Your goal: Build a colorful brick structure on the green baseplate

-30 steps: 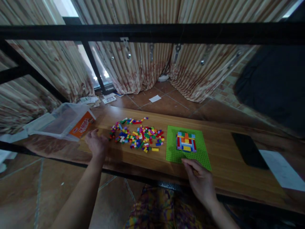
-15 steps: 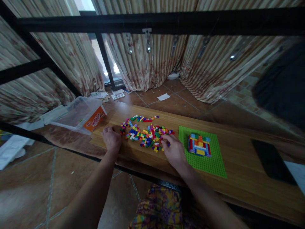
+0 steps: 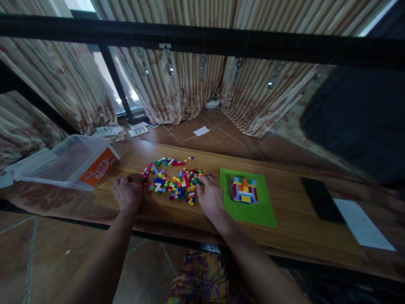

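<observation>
A heap of small coloured toy bricks (image 3: 174, 182) lies spread over the wooden bench. At its right edge is my right hand (image 3: 210, 195), thumb and fingers bent together among the bricks; a green brick shows by the fingertips, but what they grip is unclear. My left hand (image 3: 127, 193) rests on the wood just left of the heap, its fingers loosely curled in, with nothing seen in it. To the right, a green baseplate (image 3: 267, 213) carries a low, many-coloured brick build (image 3: 245, 191).
A clear plastic box (image 3: 63, 162) with an orange label stands at the bench's left end. Farther right lie a dark flat slab (image 3: 321, 198) and a white sheet (image 3: 363, 221). A black metal bar (image 3: 202, 40) crosses above, before striped curtains (image 3: 186, 84).
The view has swung to the right, so the bench and its things sit farther left. My right hand stays at the heap's right edge, its fingers shifted slightly. My left hand keeps its place.
</observation>
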The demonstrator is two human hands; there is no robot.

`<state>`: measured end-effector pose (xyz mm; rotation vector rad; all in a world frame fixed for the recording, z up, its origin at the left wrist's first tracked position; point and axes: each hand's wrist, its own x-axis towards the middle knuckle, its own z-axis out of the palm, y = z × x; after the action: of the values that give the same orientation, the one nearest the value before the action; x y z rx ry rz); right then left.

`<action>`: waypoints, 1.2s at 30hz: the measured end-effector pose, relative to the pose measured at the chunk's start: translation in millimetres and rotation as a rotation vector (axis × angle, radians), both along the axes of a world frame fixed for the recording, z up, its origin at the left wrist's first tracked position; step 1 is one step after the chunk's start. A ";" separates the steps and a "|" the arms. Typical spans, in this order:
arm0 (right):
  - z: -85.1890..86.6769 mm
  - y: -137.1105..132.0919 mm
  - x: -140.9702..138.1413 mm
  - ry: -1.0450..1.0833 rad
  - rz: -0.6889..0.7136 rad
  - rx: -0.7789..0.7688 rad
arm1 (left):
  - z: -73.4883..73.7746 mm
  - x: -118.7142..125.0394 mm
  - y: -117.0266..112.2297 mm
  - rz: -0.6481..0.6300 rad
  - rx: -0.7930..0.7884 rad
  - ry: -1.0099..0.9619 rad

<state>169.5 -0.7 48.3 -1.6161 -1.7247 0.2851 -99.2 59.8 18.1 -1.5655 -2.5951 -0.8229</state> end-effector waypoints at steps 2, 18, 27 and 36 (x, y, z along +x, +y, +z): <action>8.3 -16.6 20.0 0.124 -0.040 0.028 | 0.8 -0.3 -0.4 0.008 0.003 -0.008; -11.8 -65.0 145.0 0.083 -0.402 0.056 | -2.3 -4.1 4.3 -0.025 -0.002 0.029; -9.4 -52.4 165.5 -0.038 -0.332 0.056 | 1.8 -0.7 3.3 -0.008 0.013 -0.037; -8.0 -64.1 161.5 -0.042 -0.167 0.055 | 2.0 -0.7 2.0 -0.005 -0.001 -0.031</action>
<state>331.0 -64.8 40.3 -1.7237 -1.6024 0.1232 -99.9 61.8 20.0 -1.5733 -2.6144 -0.8534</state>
